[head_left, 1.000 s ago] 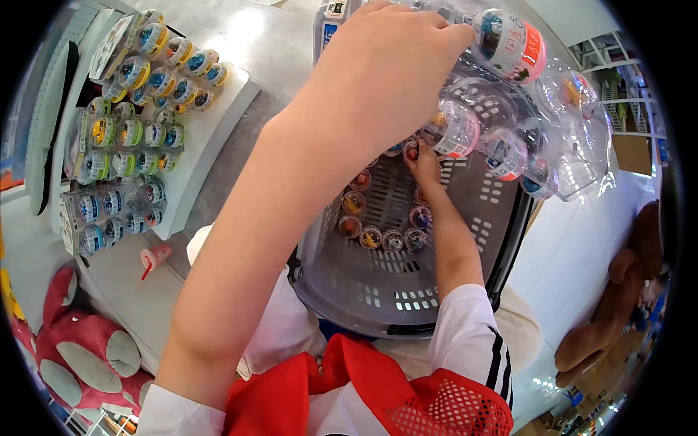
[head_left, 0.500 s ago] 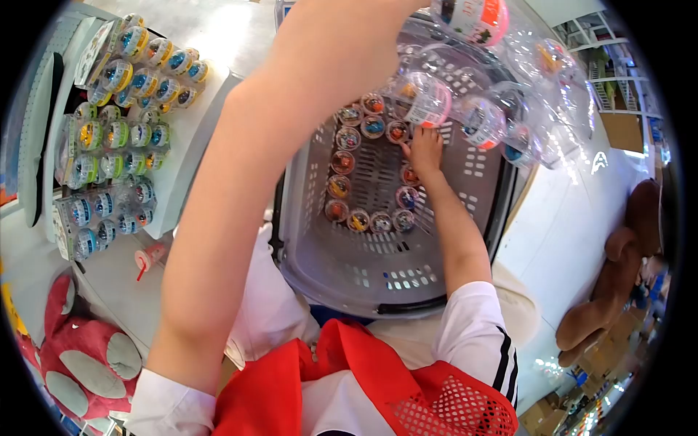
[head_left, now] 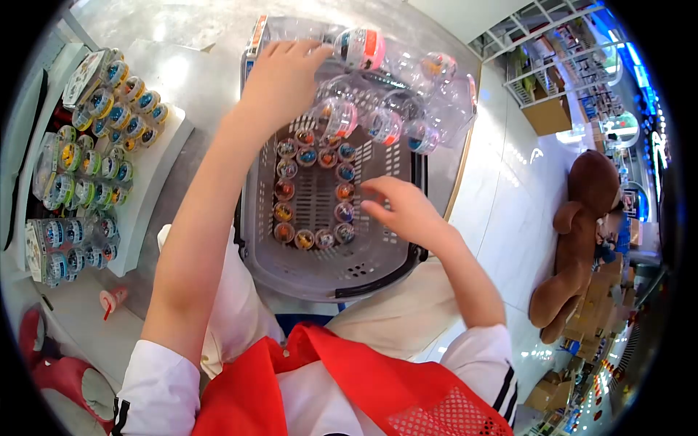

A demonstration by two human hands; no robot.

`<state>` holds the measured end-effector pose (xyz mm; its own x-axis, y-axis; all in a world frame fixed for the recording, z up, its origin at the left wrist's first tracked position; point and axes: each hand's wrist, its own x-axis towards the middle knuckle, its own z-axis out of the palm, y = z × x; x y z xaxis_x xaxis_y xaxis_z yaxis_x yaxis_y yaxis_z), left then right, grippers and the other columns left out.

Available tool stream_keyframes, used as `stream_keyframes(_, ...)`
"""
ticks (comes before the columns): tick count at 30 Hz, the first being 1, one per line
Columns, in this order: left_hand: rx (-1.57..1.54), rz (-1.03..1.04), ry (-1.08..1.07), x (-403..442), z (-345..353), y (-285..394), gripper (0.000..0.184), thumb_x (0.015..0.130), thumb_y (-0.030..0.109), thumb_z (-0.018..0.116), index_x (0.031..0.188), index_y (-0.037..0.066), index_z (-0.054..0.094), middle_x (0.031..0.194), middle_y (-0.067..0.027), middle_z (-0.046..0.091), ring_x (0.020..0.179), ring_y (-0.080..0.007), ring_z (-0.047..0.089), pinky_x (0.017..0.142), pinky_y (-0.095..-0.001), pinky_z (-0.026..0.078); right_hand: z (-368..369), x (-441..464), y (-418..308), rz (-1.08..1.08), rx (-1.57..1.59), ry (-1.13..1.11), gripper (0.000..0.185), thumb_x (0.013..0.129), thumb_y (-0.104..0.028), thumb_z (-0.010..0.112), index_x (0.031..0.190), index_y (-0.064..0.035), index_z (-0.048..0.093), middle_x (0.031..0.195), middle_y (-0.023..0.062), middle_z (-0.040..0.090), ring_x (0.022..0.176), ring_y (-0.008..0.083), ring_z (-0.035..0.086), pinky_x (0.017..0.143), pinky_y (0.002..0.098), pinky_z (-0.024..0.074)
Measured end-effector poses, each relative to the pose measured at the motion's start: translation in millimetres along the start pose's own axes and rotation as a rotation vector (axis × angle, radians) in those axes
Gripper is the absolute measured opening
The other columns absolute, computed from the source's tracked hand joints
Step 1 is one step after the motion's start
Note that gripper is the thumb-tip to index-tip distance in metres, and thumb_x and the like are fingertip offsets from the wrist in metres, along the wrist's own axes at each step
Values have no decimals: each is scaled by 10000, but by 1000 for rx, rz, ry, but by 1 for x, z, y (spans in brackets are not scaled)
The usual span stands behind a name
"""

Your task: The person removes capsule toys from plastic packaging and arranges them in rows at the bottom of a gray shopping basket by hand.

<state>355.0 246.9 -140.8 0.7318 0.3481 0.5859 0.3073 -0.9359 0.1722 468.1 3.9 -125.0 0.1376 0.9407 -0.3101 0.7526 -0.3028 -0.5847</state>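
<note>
A grey plastic basket (head_left: 349,280) stands in front of me, with small clear capsule balls (head_left: 305,238) set out in a ring on its slotted floor. Across its far end lies a large clear plastic pack (head_left: 407,65), bearing several bigger capsules with pink-and-white labels (head_left: 362,49). My left hand (head_left: 283,76) is at the left part of this pack, fingers stretched out and apart; its thumb is hidden. Over the basket's right side is my right hand (head_left: 403,207), empty, with fingers apart, close to the right column of balls.
Packs of labelled capsules (head_left: 83,174) stand on a white shelf (head_left: 156,174) at left. A pink cup with a red straw (head_left: 113,298) is below them. To the right are a brown plush toy (head_left: 574,240), cardboard boxes (head_left: 592,305) and a white wire rack (head_left: 552,43).
The clear pack has come down from its raised position onto the basket's far end. My right hand has drawn back from the balls and opened. More balls now show at the right.
</note>
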Motion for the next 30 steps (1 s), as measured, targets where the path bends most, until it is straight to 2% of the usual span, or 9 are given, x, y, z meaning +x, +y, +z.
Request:
stream_keyframes(3, 12, 6, 29, -6, -11, 18, 445, 774, 38, 544, 1213, 106, 509, 1251, -77, 504, 1137, -276, 478, 986, -414, 365, -11, -11, 10, 193, 409, 508, 312, 823, -204, 618, 1064, -12, 572, 979, 124, 607, 818, 243, 600, 724, 363, 481)
stream_keyframes(6, -19, 48, 122, -8, -14, 35, 446, 780, 58, 559, 1219, 109, 500, 1259, -80, 494, 1148, -278, 472, 991, -407, 359, -19, 4, 33, 145, 391, 1033, 331, 829, -184, 602, 1116, -26, 550, 1041, 117, 574, 926, 250, 566, 810, 375, 451)
stream_keyframes(9, -26, 40, 141, 2, -9, 37, 500, 792, 103, 581, 1272, 83, 443, 1301, -101, 461, 1174, -288, 450, 998, -415, 352, -37, 20, 48, 127, 92, 1306, 378, 828, -181, 592, 1173, -42, 519, 1161, 148, 515, 1093, 300, 481, 940, 399, 371)
stream_keyframes(12, -20, 22, 149, 20, 5, 32, 535, 812, 156, 590, 1304, 64, 403, 1324, -120, 440, 1190, -300, 436, 1008, -418, 343, -52, 42, 71, -1, -158, 1439, 427, 813, -176, 595, 1206, -48, 490, 1252, 156, 453, 1199, 327, 385, 1021, 418, 279)
stream_keyframes(16, 40, 32, 72, 35, 23, 28, 568, 835, 236, 598, 1324, 51, 378, 1338, -143, 424, 1206, -308, 425, 1013, -413, 340, -64, 60, 62, -236, -357, 1249, 453, 780, -178, 623, 1194, -44, 497, 1239, 165, 472, 1168, 338, 425, 1012, 451, 294)
stream_keyframes(19, -144, -88, 9, 41, 17, 34, 628, 751, 260, 701, 1281, 51, 436, 1289, -142, 460, 1172, -304, 450, 982, -422, 368, -63, 73, 33, -365, -289, 1095, 476, 761, -174, 646, 1190, -36, 492, 1189, 171, 509, 1116, 319, 478, 948, 450, 362)
stream_keyframes(23, -235, -77, 47, 32, 1, 51, 692, 625, 197, 774, 1238, 59, 485, 1173, -111, 520, 1084, -304, 488, 931, -415, 396, -44, 89, 16, -344, 43, 911, 559, 728, -214, 686, 1210, -27, 472, 1194, 158, 496, 1066, 313, 492, 854, 422, 424)
stream_keyframes(26, -163, -45, 122, 17, -5, 56, 697, 568, 191, 770, 1201, 64, 506, 1087, -88, 542, 979, -285, 512, 874, -389, 401, -39, 83, 0, -378, -173, 904, 612, 700, -253, 715, 1222, -43, 472, 1218, 136, 484, 1013, 315, 497, 825, 414, 423)
stream_keyframes(30, -141, 20, 138, 5, -17, 58, 740, 537, 144, 740, 1237, 96, 506, 1077, -58, 545, 992, -250, 508, 866, -372, 397, -41, 76, -20, -341, -320, 814, 682, 614, -353, 771, 1187, -81, 520, 1237, 78, 484, 938, 276, 497, 778, 400, 407)
